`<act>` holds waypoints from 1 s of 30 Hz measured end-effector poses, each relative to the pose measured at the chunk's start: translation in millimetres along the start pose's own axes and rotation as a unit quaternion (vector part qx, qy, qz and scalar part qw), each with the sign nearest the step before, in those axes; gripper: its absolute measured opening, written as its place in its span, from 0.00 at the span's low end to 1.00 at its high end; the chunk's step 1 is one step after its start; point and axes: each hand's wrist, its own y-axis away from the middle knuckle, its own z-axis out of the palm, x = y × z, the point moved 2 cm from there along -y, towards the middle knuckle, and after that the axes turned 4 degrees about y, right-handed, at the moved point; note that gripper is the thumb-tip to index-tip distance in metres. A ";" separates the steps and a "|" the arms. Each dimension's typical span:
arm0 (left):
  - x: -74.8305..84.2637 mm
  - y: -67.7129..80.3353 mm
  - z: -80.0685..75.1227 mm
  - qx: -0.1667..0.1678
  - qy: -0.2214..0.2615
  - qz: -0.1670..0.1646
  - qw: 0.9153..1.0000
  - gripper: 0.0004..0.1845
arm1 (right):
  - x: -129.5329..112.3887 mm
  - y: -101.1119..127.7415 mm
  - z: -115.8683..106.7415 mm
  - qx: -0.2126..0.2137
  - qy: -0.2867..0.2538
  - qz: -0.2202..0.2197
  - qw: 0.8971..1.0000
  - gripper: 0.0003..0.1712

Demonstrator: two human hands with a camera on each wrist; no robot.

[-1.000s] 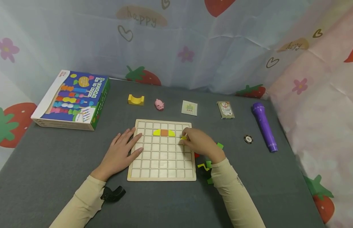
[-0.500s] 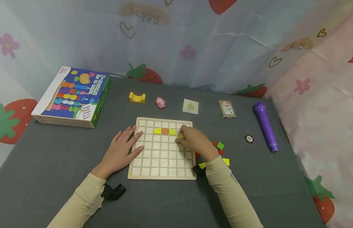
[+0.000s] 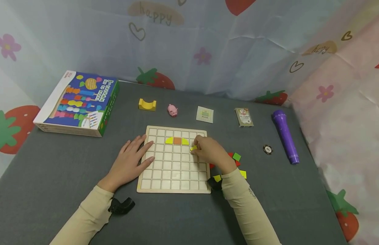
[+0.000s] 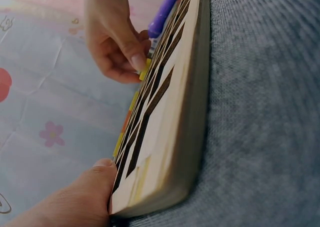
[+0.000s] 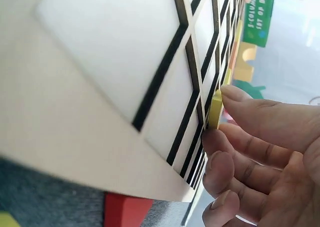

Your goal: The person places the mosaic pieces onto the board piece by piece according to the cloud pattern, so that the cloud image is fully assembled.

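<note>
A square wooden grid board (image 3: 163, 190) lies flat on the grey table. In one of its upper rows sit an orange square tile (image 3: 177, 141) and two yellow curved-edge tiles, one on each side of it. My right hand (image 3: 212, 151) pinches another yellow tile (image 5: 215, 109) between thumb and fingers, close over the cells just below and right of that row. The left hand (image 3: 128, 161) rests at the board's left edge with its fingers spread; the left wrist view shows its thumb (image 4: 97, 179) by the rim.
Red, green (image 3: 236, 156) and yellow loose tiles lie right of the board, partly behind the right forearm. Behind it stand a game box (image 3: 82, 102), yellow arch block (image 3: 147, 105), pink pig (image 3: 172, 110), patterned card (image 3: 204, 114) and card pack (image 3: 243, 117). A chip (image 3: 267, 149) and purple microphone-shaped object (image 3: 285, 136) sit right.
My right hand has shifted a little to the left over the board with the yellow tile, uncovering more loose tiles beside its wrist. The left hand stays in place.
</note>
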 end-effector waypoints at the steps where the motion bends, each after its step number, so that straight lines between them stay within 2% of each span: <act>1: 0.0 0.0 0.1 -0.001 0.000 0.000 1.000 0.33 | -0.2 0.2 0.0 0.002 0.000 -0.005 1.000 0.18; 8: 0.9 -0.6 -0.7 0.000 0.000 -0.001 1.000 0.33 | -0.8 0.7 -0.8 -0.003 0.005 -0.043 0.999 0.16; 22: 0.5 0.2 1.0 0.000 0.003 -0.001 1.000 0.33 | -0.5 0.3 0.5 0.001 0.016 -0.055 0.998 0.13; 27: 1.3 -0.3 2.4 0.003 0.000 0.005 1.000 0.33 | 6.6 6.8 -0.7 -0.007 -0.034 -0.050 0.998 0.14; 30: 1.5 -0.6 2.4 0.006 0.000 0.006 1.000 0.33 | 16.7 18.1 -7.3 -0.001 -0.063 -0.035 0.997 0.16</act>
